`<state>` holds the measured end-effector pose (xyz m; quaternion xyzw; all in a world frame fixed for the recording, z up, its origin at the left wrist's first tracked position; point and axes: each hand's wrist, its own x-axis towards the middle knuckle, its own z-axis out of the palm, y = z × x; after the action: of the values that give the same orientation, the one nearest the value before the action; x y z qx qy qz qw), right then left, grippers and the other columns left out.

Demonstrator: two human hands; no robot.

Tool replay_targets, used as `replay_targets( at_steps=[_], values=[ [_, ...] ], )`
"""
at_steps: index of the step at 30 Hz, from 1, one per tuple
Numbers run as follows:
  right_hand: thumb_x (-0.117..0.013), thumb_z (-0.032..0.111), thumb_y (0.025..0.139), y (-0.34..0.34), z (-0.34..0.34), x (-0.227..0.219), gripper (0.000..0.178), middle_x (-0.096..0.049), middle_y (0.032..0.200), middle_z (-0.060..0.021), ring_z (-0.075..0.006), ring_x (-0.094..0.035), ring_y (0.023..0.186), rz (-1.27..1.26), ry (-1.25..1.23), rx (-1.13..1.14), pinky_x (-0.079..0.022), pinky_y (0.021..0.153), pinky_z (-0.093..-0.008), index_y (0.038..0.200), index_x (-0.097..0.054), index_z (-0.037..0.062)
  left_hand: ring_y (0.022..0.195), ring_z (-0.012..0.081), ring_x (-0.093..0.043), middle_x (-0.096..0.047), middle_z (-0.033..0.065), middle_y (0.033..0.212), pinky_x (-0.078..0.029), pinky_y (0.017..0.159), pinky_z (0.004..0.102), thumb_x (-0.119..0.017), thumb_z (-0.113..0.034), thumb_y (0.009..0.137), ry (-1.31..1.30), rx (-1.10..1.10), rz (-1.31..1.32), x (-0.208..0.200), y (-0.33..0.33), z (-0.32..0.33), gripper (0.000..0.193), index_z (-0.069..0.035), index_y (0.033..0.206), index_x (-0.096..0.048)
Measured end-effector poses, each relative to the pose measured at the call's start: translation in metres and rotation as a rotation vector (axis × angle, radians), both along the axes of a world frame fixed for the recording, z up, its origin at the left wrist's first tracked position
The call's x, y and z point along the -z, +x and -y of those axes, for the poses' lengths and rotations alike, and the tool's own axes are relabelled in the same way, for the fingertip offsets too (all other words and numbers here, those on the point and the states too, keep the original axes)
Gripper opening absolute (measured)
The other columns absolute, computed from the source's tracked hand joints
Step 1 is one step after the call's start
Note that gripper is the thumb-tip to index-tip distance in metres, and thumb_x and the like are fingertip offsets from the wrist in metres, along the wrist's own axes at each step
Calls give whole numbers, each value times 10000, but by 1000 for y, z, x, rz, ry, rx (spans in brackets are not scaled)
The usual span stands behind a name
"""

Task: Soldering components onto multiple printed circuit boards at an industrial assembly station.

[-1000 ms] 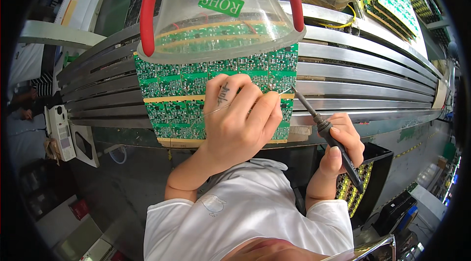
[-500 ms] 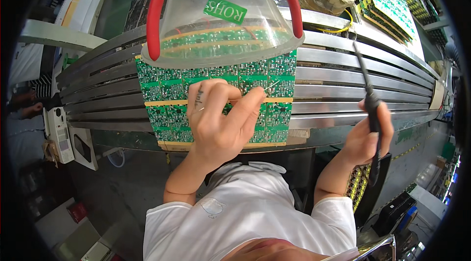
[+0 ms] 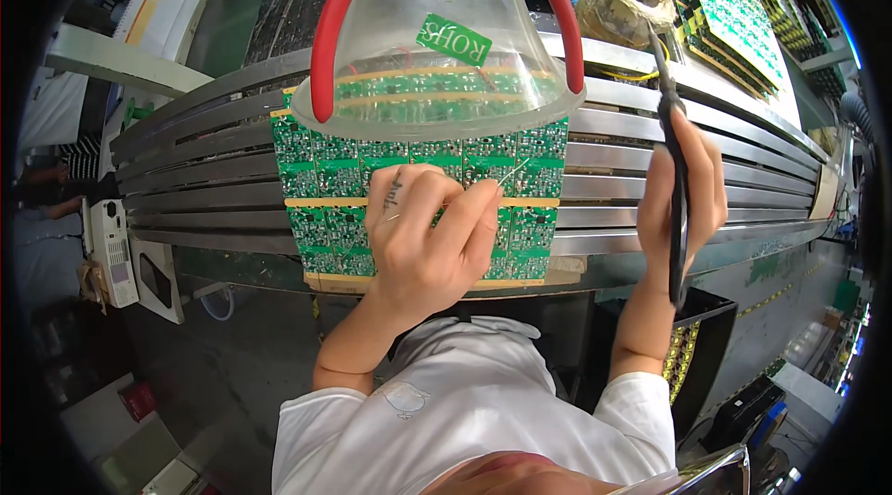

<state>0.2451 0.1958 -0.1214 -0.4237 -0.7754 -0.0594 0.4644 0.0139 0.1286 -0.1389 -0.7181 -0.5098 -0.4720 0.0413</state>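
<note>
My left hand [image 3: 429,239] is over the green circuit board panel [image 3: 325,177], thumb and fingers pinched on a thin silvery solder wire [image 3: 513,171] whose end slants out over the board. My right hand [image 3: 689,193] is raised to the right of the panel, wrapped round the dark handle of a soldering iron [image 3: 676,211]. The iron's tip points away from me and reaches the near side of a worn, ring-shaped brownish holder [image 3: 599,4]. A clear plastic fume hood [image 3: 409,58] covers the far part of the panel.
Two red-sleeved arms [image 3: 333,49] hang down beside the hood. The panel rests on metal slats [image 3: 613,181]. Stacked circuit boards [image 3: 729,21] stand at the far right, with a yellow cable [image 3: 641,78] near the holder. A notebook [image 3: 153,12] lies at the far left.
My right hand has swung the soldering iron forward and a little left, bringing its tip to the ring-shaped holder. My left hand stays over the panel with the solder wire. The view has shifted slightly.
</note>
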Motion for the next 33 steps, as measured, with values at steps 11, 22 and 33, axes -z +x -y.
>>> replay_targets(
  at_steps=[11, 22, 33],
  values=[
    [-639, 114, 933, -14, 68, 69, 315, -725, 1130, -184, -227, -664, 824, -653, -382, -248, -551, 766, -329, 1204, -491, 51, 685, 190, -517, -501, -1, 776, -420, 738, 367, -737, 50, 714, -13, 19, -34, -6, -2, 2, 255, -84, 926, -689],
    [-818, 65, 768, -41, 85, 88, 636, -584, 1399, -254, -307, -684, 1025, -571, -348, -389, -560, 821, -375, 1212, -375, 172, 886, 275, -583, -620, 77, 967, -482, 811, 384, -698, 69, 746, -12, -350, -58, -9, -59, 34, 186, -42, 883, -639],
    [-811, 98, 799, -43, 84, 95, 574, -625, 1343, -257, -299, -699, 967, -589, -319, -387, -569, 774, -352, 1186, -396, 181, 750, 144, -463, -544, -78, 775, -361, 755, 389, -579, -582, 971, 421, 3, -7, -29, -50, 90, 282, -342, 1111, -530]
  ],
)
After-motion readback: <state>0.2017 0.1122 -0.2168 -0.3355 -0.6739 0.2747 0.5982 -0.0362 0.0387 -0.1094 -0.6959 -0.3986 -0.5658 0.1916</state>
